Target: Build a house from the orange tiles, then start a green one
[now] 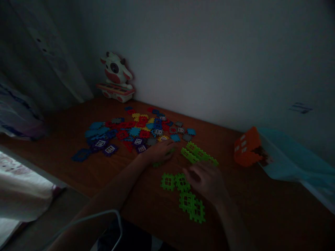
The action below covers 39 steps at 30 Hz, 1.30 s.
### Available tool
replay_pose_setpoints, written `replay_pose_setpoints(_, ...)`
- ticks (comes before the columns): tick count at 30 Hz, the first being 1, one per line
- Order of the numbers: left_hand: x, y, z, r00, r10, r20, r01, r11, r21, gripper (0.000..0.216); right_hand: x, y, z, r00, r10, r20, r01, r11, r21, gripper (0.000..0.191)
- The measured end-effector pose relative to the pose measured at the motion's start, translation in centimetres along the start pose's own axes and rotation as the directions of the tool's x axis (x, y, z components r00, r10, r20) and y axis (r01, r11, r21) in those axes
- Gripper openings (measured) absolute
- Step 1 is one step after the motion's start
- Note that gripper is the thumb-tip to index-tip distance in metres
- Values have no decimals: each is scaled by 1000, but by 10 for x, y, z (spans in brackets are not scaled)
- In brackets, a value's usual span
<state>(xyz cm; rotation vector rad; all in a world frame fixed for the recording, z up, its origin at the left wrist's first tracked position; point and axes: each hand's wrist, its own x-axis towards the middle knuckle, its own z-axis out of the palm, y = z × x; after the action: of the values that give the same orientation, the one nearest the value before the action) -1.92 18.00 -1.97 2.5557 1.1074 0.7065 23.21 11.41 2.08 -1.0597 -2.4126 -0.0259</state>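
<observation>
My left hand [161, 152] is low over the brown table, its fingers closed round a green interlocking tile [170, 151] that it mostly covers. Another bit of green [157, 164] shows under the palm. My right hand [208, 179] hovers with bent fingers apart from the thumb, and nothing shows between them. Just beyond it lies a joined strip of green window tiles [195, 150], folded up along its length; the hand hides its near end. Close to my right fingertips are loose green window tiles [168, 181], with several more [198, 211] nearer me, some touching or overlapping.
A spread of red, blue, yellow, grey and purple tiles [134, 131] covers the table's [104, 176] left middle. Behind it stands a cow toy keyboard [116, 78]. At right, an orange tile house [246, 146] sits against a light blue bag [285, 153]. A pale cable [104, 212] crosses my left forearm.
</observation>
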Motion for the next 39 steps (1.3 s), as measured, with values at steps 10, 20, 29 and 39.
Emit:
replay_pose_setpoints(10,10,9,23,967,-223,-125,191,955,-226,23,-3,-20,24,948,5,318,-51,989,139,54)
replay_pose_setpoints(20,15,15,15,889,-416,-192,338,878,-338,25,-5,-15,24,970,-64,234,-17,944,328,28)
replay_pose_setpoints(29,15,5,20,872,-435,-223,330,861,-388,30,-3,-10,16,992,-55,-116,87,952,292,34)
replay_pose_setpoints(39,16,4,19,878,-439,-190,326,839,-435,36,-1,27,-5,581,664,-471,-436,743,508,29)
